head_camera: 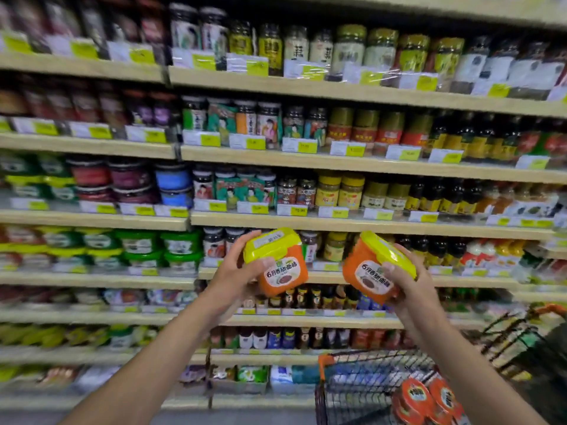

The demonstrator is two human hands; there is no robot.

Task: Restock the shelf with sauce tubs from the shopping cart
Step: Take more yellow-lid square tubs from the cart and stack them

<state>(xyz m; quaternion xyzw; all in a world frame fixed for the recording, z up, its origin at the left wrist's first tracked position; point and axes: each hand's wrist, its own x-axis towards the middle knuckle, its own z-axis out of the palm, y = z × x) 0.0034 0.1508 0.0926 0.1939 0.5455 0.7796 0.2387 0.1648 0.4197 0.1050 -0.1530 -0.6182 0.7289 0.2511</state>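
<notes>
My left hand (237, 271) grips an orange sauce tub with a yellow lid (283, 269), tilted, in front of the shelving. My right hand (403, 279) grips a second orange tub with a yellow lid (369, 273), tilted the other way. Both tubs are held up at mid height, a little apart from each other. The wire shopping cart (362, 381) stands at the lower right, below my right forearm, and red round-lidded tubs (425, 397) lie inside it. Green and yellow tubs (138, 246) are stacked on the shelf to the left of my hands.
Wooden shelves (337, 223) full of jars, bottles and tubs fill the view, with yellow price tags along their edges. A second cart with an orange handle (549, 311) stands at the far right. The picture is blurred towards the edges.
</notes>
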